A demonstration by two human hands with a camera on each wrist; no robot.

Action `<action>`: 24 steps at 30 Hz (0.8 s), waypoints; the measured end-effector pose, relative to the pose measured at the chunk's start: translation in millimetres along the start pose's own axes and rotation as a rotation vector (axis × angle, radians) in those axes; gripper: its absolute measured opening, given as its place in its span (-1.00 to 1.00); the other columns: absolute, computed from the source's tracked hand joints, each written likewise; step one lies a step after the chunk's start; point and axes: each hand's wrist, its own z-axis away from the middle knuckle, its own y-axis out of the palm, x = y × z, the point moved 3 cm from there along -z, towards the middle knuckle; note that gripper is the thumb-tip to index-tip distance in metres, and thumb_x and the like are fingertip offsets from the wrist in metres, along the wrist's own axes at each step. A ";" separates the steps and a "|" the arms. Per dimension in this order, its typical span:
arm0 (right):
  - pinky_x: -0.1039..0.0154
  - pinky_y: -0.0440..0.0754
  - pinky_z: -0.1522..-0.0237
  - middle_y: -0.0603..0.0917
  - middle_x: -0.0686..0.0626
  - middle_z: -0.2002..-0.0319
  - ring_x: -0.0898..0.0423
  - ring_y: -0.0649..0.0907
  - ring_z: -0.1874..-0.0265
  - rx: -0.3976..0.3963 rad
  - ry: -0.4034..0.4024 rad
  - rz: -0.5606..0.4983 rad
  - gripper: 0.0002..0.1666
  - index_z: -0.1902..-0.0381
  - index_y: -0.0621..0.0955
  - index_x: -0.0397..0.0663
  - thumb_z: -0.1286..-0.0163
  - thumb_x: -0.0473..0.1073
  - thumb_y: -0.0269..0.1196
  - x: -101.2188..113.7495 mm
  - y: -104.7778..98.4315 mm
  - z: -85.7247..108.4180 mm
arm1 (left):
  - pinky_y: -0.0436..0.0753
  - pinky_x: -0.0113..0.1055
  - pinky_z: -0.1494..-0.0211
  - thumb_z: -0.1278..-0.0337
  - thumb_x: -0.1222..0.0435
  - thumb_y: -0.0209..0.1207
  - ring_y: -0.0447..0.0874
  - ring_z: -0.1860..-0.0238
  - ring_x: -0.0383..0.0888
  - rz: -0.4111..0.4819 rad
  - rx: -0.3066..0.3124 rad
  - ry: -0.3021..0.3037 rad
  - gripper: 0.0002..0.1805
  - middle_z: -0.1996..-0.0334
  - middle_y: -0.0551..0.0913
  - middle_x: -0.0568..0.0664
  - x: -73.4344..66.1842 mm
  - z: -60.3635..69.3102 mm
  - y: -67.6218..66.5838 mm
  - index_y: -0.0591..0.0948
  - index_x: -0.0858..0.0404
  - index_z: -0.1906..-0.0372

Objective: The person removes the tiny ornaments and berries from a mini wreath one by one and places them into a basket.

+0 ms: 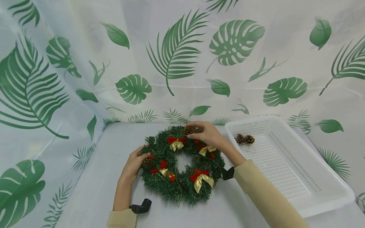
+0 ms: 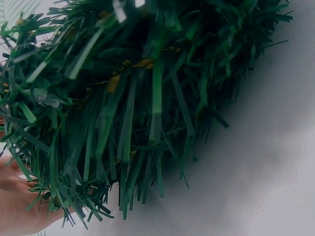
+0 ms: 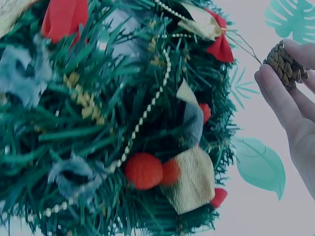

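A green tinsel wreath (image 1: 168, 186) with red and gold bows, red balls and a bead string lies on the table. My left hand (image 1: 133, 164) grips its left side, beside a pine cone (image 1: 149, 163) set among the needles. At the wreath's upper right, my right hand (image 1: 207, 134) pinches another pine cone (image 3: 283, 65) between thumb and fingers. A thin wire runs from this cone toward the wreath in the right wrist view. The left wrist view shows mostly green needles, with part of the left hand (image 2: 22, 206) at the lower left.
To the right stands a white perforated plastic basket (image 1: 310, 152); a few pine cones (image 1: 244, 139) lie at its left end. A white cloth with green leaf prints (image 1: 182, 104) hangs behind and at the sides. The white table surface (image 1: 94, 190) extends left of the wreath.
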 end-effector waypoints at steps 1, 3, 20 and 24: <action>-0.07 0.72 -0.08 0.57 -0.09 -0.39 -0.13 0.71 -0.16 -0.001 -0.002 -0.004 -0.43 -0.36 0.60 0.13 -0.41 -0.05 0.40 -0.7 -1.3 1.0 | 0.09 0.32 -0.58 -0.49 0.23 0.11 -0.10 -0.61 0.35 0.001 -0.001 -0.003 -0.21 -0.64 -0.12 0.34 0.1 -0.1 0.1 0.07 0.27 -0.66; -0.07 0.72 -0.08 0.58 -0.07 -0.38 -0.11 0.71 -0.15 -0.005 0.008 -0.011 -0.43 -0.36 0.61 0.13 -0.41 -0.06 0.40 -1.8 -4.0 2.6 | 0.10 0.31 -0.58 -0.49 0.23 0.11 -0.10 -0.61 0.35 0.002 -0.003 -0.006 -0.20 -0.64 -0.13 0.34 -0.1 -0.1 0.3 0.05 0.27 -0.66; -0.07 0.73 -0.05 0.58 -0.11 -0.37 -0.13 0.72 -0.13 -0.035 0.029 0.011 -0.44 -0.35 0.61 0.07 -0.41 -0.09 0.40 -6.4 -22.5 11.1 | 0.04 0.33 -0.59 -0.48 0.24 0.13 -0.20 -0.63 0.35 0.021 0.000 -0.024 -0.19 -0.65 -0.19 0.33 -0.4 -0.1 0.0 0.05 0.27 -0.66; -0.10 0.72 -0.07 0.57 -0.12 -0.38 -0.15 0.71 -0.15 -0.039 0.038 0.017 -0.42 -0.37 0.60 0.05 -0.41 -0.09 0.39 -7.2 -26.2 13.3 | 0.03 0.34 -0.59 -0.48 0.24 0.13 -0.24 -0.64 0.35 0.014 0.003 -0.026 -0.18 -0.66 -0.23 0.31 -0.9 0.5 -0.5 0.04 0.27 -0.66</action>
